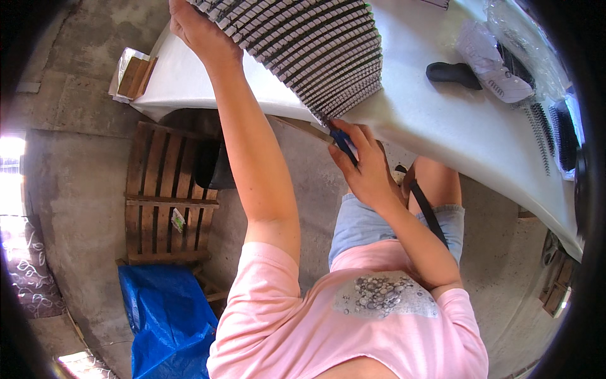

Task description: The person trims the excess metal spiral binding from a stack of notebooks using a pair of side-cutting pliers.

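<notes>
A stiff panel with rows of dark strips and short pale pieces between them (309, 50) is held over the near edge of the white table. My left hand (196, 25) grips the panel's upper left edge, and its fingers are partly cut off by the top of the picture. My right hand (366, 161) is closed around a blue-and-black handled tool (343, 145), which looks like small pliers or cutters. The tool's tip meets the panel's lower corner, so its jaws cannot be made out.
On the white table (404, 114), a black oblong object (453, 75), white packaging (489, 60) and dark bristly strips (541, 136) lie to the right. Below left are a wooden pallet (167, 199) and a blue tarp (167, 316). A black strap (428, 215) crosses my leg.
</notes>
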Available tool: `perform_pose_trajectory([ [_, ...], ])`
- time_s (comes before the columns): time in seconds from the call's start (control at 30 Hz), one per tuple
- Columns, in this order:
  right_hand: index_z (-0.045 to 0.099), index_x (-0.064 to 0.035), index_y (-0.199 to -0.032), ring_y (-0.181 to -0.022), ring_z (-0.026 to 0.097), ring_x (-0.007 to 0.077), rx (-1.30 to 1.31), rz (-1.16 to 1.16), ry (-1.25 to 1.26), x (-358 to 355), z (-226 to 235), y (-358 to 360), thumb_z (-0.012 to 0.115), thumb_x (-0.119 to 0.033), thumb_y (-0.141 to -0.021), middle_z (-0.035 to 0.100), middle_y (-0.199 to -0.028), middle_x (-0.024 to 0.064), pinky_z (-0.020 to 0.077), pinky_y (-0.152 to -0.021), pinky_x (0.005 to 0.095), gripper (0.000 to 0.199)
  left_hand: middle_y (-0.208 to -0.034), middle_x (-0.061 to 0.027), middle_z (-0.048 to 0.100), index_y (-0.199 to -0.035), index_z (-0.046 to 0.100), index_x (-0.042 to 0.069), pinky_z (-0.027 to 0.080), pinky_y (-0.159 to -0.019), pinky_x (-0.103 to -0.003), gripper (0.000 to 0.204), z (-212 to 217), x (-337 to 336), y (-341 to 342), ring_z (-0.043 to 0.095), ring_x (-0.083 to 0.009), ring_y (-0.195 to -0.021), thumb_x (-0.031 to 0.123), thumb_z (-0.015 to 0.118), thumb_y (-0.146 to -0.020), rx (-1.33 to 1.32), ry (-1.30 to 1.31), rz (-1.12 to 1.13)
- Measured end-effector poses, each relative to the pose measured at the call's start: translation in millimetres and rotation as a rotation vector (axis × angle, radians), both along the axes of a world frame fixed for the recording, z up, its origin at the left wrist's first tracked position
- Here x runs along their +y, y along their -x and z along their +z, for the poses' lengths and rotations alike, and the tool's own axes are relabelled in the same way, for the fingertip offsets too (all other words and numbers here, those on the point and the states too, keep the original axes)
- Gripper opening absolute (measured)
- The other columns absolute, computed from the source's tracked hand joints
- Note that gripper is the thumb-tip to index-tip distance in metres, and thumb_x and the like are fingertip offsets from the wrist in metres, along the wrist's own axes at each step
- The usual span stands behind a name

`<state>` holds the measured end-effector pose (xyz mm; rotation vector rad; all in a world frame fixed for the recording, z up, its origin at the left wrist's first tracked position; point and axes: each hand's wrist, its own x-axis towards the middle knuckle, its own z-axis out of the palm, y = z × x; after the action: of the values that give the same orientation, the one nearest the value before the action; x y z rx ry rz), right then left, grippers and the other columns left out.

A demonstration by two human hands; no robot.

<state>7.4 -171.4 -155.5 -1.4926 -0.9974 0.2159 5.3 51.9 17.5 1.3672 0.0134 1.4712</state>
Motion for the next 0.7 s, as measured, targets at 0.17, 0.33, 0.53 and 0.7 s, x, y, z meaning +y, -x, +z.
perform_pose_trajectory([
  [0.17,0.054,-0.0199,-0.125,-0.102,0.05,0.0255,-0.434,-0.178,0.188,-8.9,0.5,-4.4,0.064,-0.02,-0.081,0.051,-0.112,0.0083,0.0324,-0.086,0.0416,0.045,-0.089,-0.0123,0.065,-0.102,0.06,-0.007,0.053,-0.073,-0.028,0.053,-0.5,-1.9,0.7,0.062,-0.0177,-0.078,0.042,0.04,-0.097,0.011,-0.051,0.0],
  [0.33,0.054,-0.0232,-0.125,-0.102,0.05,0.0244,-0.545,-0.216,0.231,-5.4,0.9,-6.4,0.066,-0.019,-0.078,0.051,-0.112,0.0073,0.031,-0.087,0.0422,0.049,-0.09,-0.0128,0.065,-0.101,0.06,-0.007,0.053,-0.074,-0.029,0.053,2.2,-3.7,1.6,0.062,-0.0179,-0.079,0.042,0.04,-0.097,0.039,-0.046,0.035],
  [0.53,0.056,-0.0269,-0.125,-0.101,0.051,0.0223,-0.565,-0.204,0.214,-3.8,-5.4,-13.9,0.067,-0.018,-0.076,0.051,-0.112,0.0053,0.0316,-0.084,0.0415,0.051,-0.09,-0.0126,0.065,-0.102,0.061,-0.006,0.052,-0.075,-0.029,0.053,0.0,-2.1,2.0,0.062,-0.0182,-0.08,0.042,0.04,-0.096,0.039,-0.091,0.05],
  [0.7,0.052,-0.0301,-0.128,-0.097,0.052,0.021,-0.75,-0.206,0.189,-3.4,-11.4,-25.1,0.068,-0.018,-0.073,0.051,-0.111,0.0041,0.0376,-0.078,0.0439,0.059,-0.09,-0.0123,0.065,-0.102,0.061,-0.006,0.052,-0.075,-0.029,0.053,0.9,-1.8,1.4,0.062,-0.0182,-0.08,0.042,0.04,-0.096,0.023,-0.069,0.015],
])
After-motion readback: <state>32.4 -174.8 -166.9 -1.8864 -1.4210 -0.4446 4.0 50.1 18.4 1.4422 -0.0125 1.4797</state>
